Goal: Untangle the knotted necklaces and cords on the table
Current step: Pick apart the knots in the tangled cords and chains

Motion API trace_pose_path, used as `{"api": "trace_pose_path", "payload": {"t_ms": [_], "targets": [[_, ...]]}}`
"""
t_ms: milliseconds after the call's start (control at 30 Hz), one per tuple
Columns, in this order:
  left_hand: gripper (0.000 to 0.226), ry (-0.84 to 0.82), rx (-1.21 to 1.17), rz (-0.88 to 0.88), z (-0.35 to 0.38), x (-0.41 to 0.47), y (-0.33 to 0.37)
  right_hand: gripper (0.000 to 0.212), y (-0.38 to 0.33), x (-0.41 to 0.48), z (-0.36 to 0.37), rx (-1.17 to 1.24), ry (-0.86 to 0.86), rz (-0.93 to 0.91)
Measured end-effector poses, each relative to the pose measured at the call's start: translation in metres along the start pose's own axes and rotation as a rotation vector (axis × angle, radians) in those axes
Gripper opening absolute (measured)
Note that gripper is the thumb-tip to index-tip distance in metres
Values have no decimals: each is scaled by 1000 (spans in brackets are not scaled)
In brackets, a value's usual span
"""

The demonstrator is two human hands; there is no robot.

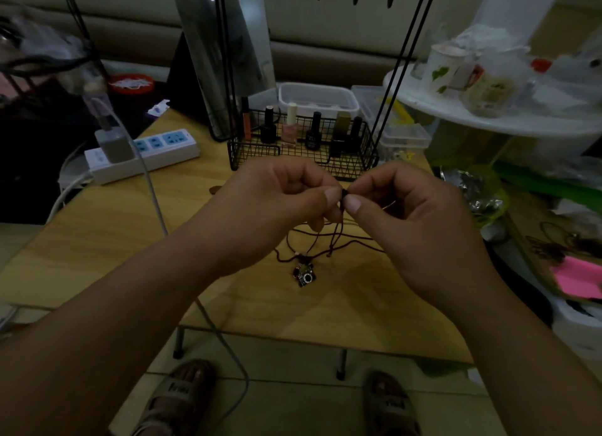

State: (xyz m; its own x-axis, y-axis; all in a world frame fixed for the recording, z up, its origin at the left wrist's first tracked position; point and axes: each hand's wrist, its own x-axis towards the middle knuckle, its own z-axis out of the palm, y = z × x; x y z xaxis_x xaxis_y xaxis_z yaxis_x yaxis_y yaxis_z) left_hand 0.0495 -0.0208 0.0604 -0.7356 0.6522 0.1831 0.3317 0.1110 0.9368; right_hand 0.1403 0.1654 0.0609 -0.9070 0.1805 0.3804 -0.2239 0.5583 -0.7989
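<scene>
A dark cord necklace (pixel 335 237) hangs in loops from my fingertips down to the wooden table (pixel 136 240). Its small black camera charm (pixel 306 276) lies on the tabletop with a cluster of little pendants. My left hand (pixel 277 201) and my right hand (pixel 413 220) meet above the table, each pinching the same small dark knot (pixel 343 197) between thumb and forefinger. The knot itself is mostly hidden by my thumbs.
A black wire basket (pixel 351 162) of nail polish bottles stands just behind my hands. A white power strip (pixel 153 155) with a charger and its cable (pixel 156 207) lies at the left. Clutter, a pink note pad (pixel 576 277) and more cords (pixel 553 245) crowd the right edge.
</scene>
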Motion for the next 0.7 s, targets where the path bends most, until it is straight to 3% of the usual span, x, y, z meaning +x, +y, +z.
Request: {"api": "trace_pose_path", "payload": {"t_ms": [700], "targets": [[6, 14, 47, 8, 1, 1, -2, 11, 4, -1, 5, -145, -31, -111]]}}
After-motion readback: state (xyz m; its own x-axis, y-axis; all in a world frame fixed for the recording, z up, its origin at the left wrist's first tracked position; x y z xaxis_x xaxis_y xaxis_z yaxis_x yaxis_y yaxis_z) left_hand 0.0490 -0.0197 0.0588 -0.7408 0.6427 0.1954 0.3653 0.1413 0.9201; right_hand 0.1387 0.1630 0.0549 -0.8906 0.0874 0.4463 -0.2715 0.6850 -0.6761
